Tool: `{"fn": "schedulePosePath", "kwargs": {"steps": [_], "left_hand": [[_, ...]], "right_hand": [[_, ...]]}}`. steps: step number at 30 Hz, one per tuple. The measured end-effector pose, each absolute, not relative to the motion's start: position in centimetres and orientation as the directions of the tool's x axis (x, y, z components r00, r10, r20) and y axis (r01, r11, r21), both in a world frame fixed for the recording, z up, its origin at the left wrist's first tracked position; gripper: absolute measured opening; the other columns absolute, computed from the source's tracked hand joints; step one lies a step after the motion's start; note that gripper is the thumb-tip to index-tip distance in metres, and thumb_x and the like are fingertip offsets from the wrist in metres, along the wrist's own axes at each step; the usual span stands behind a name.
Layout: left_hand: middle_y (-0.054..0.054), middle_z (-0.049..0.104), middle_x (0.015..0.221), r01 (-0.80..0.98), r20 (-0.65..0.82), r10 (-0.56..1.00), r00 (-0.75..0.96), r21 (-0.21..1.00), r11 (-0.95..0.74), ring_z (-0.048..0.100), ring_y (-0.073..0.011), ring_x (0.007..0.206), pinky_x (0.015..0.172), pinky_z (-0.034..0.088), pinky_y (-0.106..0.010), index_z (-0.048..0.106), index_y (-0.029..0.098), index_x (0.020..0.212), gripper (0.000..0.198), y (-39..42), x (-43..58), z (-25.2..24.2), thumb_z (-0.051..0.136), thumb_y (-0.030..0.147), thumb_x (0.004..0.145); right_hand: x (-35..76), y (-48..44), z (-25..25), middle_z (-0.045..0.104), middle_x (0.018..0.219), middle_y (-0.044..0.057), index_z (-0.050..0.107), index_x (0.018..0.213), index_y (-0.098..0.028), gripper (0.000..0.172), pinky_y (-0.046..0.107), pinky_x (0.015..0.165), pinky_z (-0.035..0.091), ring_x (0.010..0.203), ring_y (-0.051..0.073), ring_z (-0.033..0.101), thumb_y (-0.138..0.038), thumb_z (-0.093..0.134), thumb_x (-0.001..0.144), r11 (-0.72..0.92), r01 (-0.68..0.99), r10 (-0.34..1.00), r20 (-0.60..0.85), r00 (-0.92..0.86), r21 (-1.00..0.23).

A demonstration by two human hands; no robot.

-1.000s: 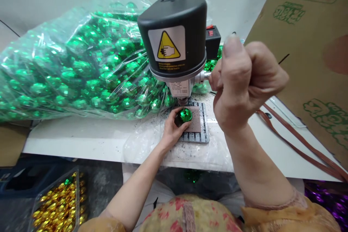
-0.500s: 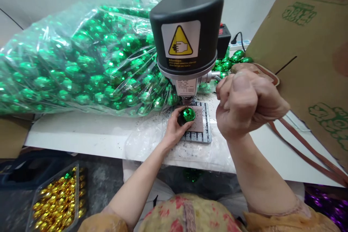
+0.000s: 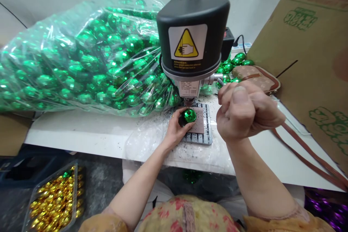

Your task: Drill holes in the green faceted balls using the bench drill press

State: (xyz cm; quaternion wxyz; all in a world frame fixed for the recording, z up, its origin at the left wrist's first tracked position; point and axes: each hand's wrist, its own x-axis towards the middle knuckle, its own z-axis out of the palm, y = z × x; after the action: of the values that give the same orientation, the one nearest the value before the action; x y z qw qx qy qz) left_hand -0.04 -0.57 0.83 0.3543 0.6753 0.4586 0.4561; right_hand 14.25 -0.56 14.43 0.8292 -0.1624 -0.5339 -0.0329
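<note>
We hold the green faceted bead (image 3: 191, 116) pinched between our left hand's (image 3: 174, 129) thumb and forefinger, hole upward, the drill bit (image 3: 188, 108) just above; our right hand (image 3: 246, 111), farther off to their right, curls its fingers around the feed lever (image 3: 218, 76).

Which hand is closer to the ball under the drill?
Left. The left hand holds the ball by its left side; the right hand is farther off, raised right of the drill.

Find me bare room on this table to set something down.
Left: the white table between the plastic bag and front edge. Right: a patch between the right forearm and brown strap. Crowded: around the drill, where the left hand holds a green ball.
</note>
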Motion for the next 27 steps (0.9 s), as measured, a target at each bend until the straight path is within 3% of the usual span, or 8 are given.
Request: {"fn": "schedulePosePath", "kwargs": {"steps": [13,17,27], "left_hand": [[-0.009,0.065,0.126,0.286,0.283,0.946,0.161,0.904,-0.319,0.061,-0.0269,0.119,0.104,0.046,-0.041,0.058,0.022,0.125,0.053,-0.6,0.0,0.9,0.079,0.034,0.079],[-0.009,0.065,0.127,0.286,0.288,0.944,0.163,0.902,-0.324,0.061,-0.0269,0.119,0.104,0.046,-0.042,0.058,0.023,0.126,0.053,-0.6,0.0,0.8,0.079,0.033,0.079],[-0.009,0.067,0.123,0.301,0.289,0.946,0.145,0.898,-0.320,0.063,-0.0264,0.115,0.102,0.049,-0.041,0.058,0.023,0.125,0.053,-0.7,0.0,0.9,0.080,0.030,0.077]], "right_hand": [[14.6,-0.5,13.7,0.026,0.046,-0.005,0.019,0.056,-0.019,0.048,0.028,0.039,0.030,0.038,0.006,0.027,-0.021,0.057,0.085,0.938,0.286,0.072,0.919,0.388,-0.194],[14.7,-0.5,13.5,0.031,0.046,-0.005,0.022,0.057,-0.019,0.045,0.027,0.040,0.034,0.038,0.007,0.032,-0.022,0.056,0.087,0.937,0.299,0.066,0.933,0.353,-0.179],[15.1,-0.5,12.2,0.033,0.051,-0.006,0.022,0.057,-0.018,0.040,0.026,0.043,0.034,0.042,0.004,0.031,-0.007,0.052,0.081,0.970,0.225,0.030,0.962,0.273,-0.094]]}}
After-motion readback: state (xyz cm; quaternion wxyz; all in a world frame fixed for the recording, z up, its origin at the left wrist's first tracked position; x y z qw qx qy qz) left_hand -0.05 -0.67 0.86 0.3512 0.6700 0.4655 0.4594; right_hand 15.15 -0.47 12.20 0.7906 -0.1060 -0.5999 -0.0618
